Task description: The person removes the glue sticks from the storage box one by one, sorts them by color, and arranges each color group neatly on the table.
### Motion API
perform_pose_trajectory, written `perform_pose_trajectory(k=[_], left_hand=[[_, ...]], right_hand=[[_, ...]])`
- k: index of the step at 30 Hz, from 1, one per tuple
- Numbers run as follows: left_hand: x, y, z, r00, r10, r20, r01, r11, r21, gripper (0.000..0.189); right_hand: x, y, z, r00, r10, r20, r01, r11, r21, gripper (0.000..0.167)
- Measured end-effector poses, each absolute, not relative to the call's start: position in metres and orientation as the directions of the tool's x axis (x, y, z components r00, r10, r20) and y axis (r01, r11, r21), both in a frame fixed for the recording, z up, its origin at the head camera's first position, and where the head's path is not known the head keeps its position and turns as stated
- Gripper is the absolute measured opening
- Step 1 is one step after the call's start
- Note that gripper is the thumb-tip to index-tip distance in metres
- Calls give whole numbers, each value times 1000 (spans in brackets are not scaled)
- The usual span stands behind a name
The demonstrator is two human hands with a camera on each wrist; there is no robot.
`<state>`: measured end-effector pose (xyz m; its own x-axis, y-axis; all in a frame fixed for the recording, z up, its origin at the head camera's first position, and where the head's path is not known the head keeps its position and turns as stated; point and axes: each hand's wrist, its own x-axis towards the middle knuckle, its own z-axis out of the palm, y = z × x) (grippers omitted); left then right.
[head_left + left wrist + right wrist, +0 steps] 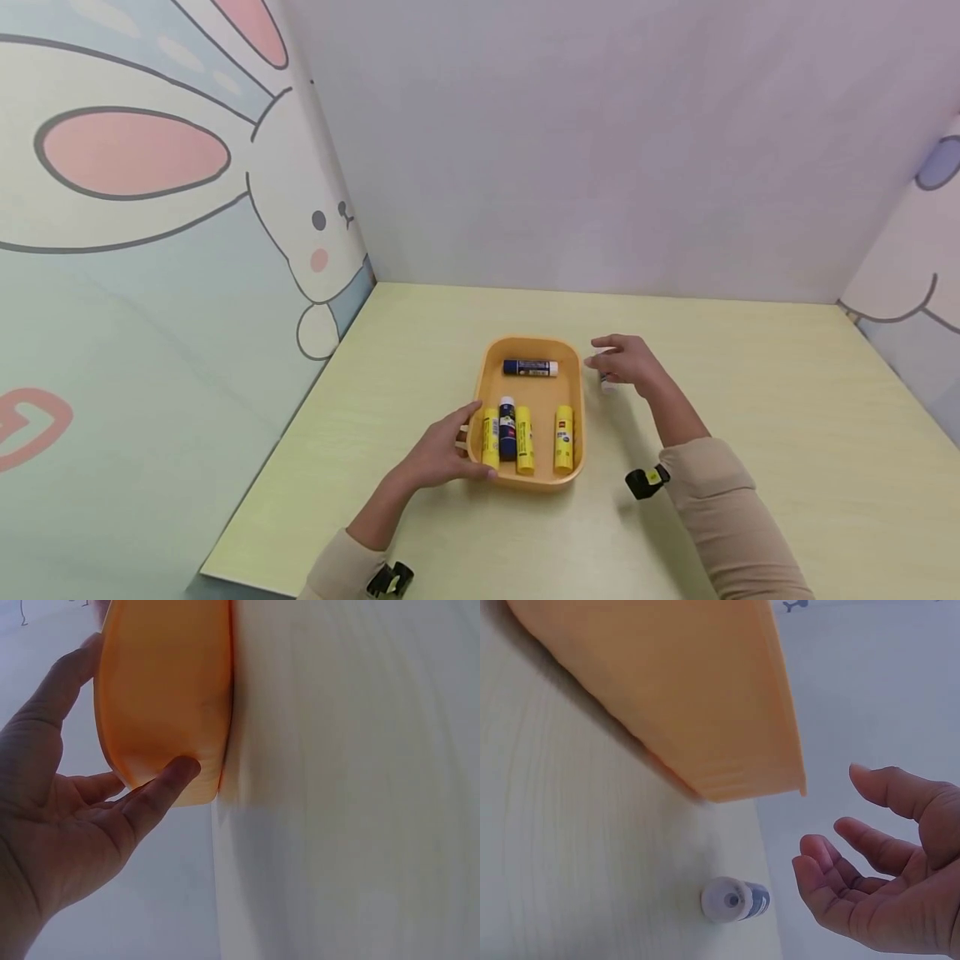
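Observation:
An orange tray (538, 392) holds several glue sticks. Near its front left lie a yellow glue stick (491, 437), a dark blue one (507, 429) with a white cap and a second yellow one (525, 440); another yellow stick (564, 439) lies at the right side. Across the back is a dark blue glue stick (529, 367). My left hand (442, 450) grips the tray's near left corner, thumb and fingers spread around it. Just right of the tray, my right hand (628, 364) hovers with fingers parted over a white-and-dark glue stick (735, 900) on the table, partly hidden in the head view.
The pale yellow table (787, 433) meets a plain wall (585, 167) at the back. A side wall (165, 350) with a rabbit picture borders the table's left edge. Both wrists wear small black cameras.

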<state>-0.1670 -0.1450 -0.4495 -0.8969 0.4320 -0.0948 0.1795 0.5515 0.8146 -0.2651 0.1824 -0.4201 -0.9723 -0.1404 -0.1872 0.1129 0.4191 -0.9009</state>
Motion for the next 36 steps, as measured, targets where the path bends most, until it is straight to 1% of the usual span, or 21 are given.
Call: perform_pose_trajectory(k=[7,13,19,24,27,33,36], left_hand=[[-168,-145,-450,-897,430,-105,167,549,819,100],[-167,-144,-451,-897,428,-108,167,556,815,101],[-167,-144,-449,-899,423,-115,159,559,813,101],[-169,-145,-446,-896,432,-106,177,565,806,102],[-170,-146,-446,-894,434,-112,175,568,804,101],[-171,-148,-448,-893,432,-128,154,560,814,99],[-171,-148,-448,-894,430,-126,151,555,818,99]], right_hand=[[-267,180,-416,-965,-192,-176,70,461,-885,56],[-269,179,-416,-959,-203,-195,76,480,-874,56],[-274,169,-406,-952,-233,-199,60,495,-867,55],[-280,161,-397,-942,-281,-182,34,461,-887,54],[-283,157,-394,-924,-336,-183,13,450,-893,54],[-291,148,-392,-876,-396,-276,33,521,-853,60],[-294,145,-391,-866,-406,-292,22,551,-834,63]])
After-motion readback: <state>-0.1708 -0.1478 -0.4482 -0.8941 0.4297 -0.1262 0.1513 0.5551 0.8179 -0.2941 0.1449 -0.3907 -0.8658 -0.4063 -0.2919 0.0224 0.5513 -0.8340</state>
